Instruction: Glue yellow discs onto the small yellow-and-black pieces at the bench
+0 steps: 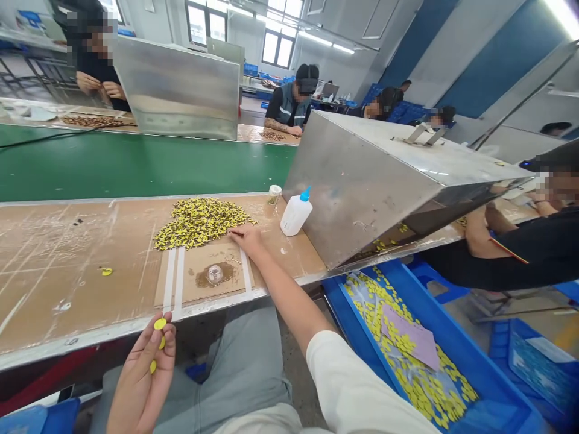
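Note:
My left hand [145, 380] is raised in front of the table's near edge, palm up. Its fingers are closed on several small round yellow discs [160, 324], one of them at the fingertips. My right hand [248, 239] reaches across to the right edge of a heap of small yellow and dark brown pieces [199, 222]. Its thumb and fingers are pinched together at the heap; what lies between them is too small to make out. Nearer to me, a small clear cup [215, 274] stands in a wet brown stain on a taped cardboard sheet [190, 290].
Right of the heap stand a white bottle with a blue tip [296, 214] and a tape roll [274, 193]. A tilted metal hood [362, 187] blocks the right. Below it, a blue bin [502, 398] holds yellow discs. Beyond runs a green belt [149, 163]; other people sit around.

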